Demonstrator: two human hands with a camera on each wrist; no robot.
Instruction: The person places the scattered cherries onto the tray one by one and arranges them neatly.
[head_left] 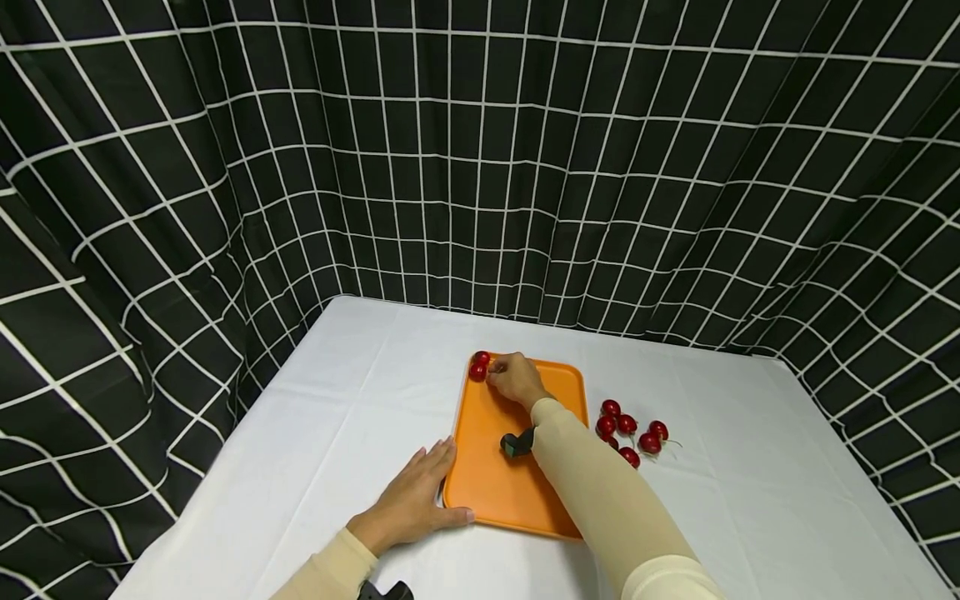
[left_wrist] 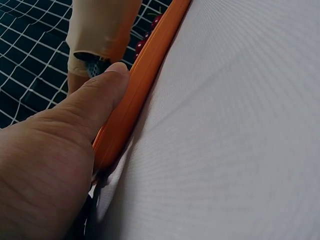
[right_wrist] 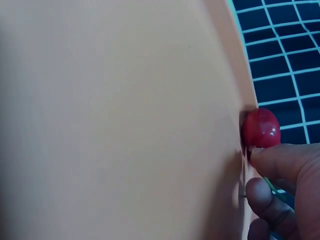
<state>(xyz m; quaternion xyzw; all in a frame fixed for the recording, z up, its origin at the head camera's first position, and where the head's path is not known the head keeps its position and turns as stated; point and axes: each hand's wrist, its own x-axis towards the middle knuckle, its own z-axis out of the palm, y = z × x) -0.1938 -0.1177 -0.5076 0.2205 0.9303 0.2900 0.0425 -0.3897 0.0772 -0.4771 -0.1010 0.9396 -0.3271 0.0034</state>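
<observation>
The orange tray (head_left: 487,483) lies on a white cloth. At its far left corner sit two glossy red cherries (head_left: 478,372), one just behind the other. My right hand (head_left: 517,379) reaches over the tray to this corner. In the right wrist view its curled thumb and forefinger close around the green stem of a cherry (right_wrist: 261,128), with the thumb tip against the fruit. My left hand (head_left: 420,492) rests at the tray's near left corner, fingers straight along the side, thumb (left_wrist: 102,95) lying on the front rim.
Several loose cherries (head_left: 627,425) with thin stems lie on the cloth right of the tray, partly behind my right sleeve (head_left: 600,492). A black wrist device (head_left: 517,442) hangs over the tray. Dark gridded curtains (head_left: 480,167) stand behind and beside the table.
</observation>
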